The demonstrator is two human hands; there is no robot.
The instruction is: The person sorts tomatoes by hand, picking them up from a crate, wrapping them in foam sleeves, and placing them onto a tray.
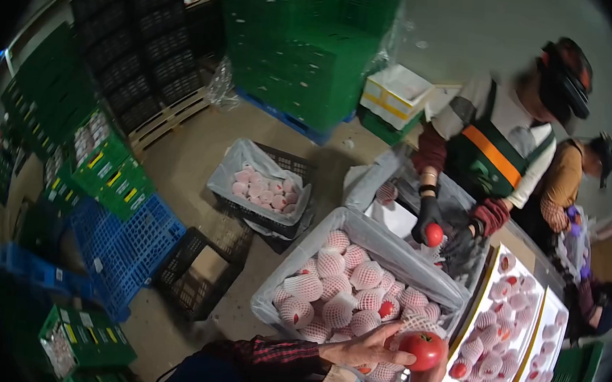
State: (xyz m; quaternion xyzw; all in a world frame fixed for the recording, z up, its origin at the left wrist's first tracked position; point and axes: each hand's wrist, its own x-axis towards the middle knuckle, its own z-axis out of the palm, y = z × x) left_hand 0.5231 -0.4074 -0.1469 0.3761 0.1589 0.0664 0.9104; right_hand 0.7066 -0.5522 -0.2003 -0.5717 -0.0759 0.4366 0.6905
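Observation:
A red tomato (421, 350) with its green stem end showing sits between my two hands, above the near edge of a crate. My left hand (372, 351) reaches in from the left, its thumb pressed on the tomato's side and its fingers by a white foam net (419, 325) behind the fruit. From below and the right, my right hand (432, 380) holds the tomato; most of its fingers are hidden. The plastic-lined crate (264, 305) in front of me holds many pieces of fruit in foam nets (339, 310), some showing red.
Opposite, a co-worker's gloved hand (428, 220) holds a red tomato (434, 235) over another lined crate. White boxes of netted fruit (493, 338) stand at right. A lined black crate (301, 163), a blue pallet (123, 237) and stacked green crates (303, 52) are on the floor.

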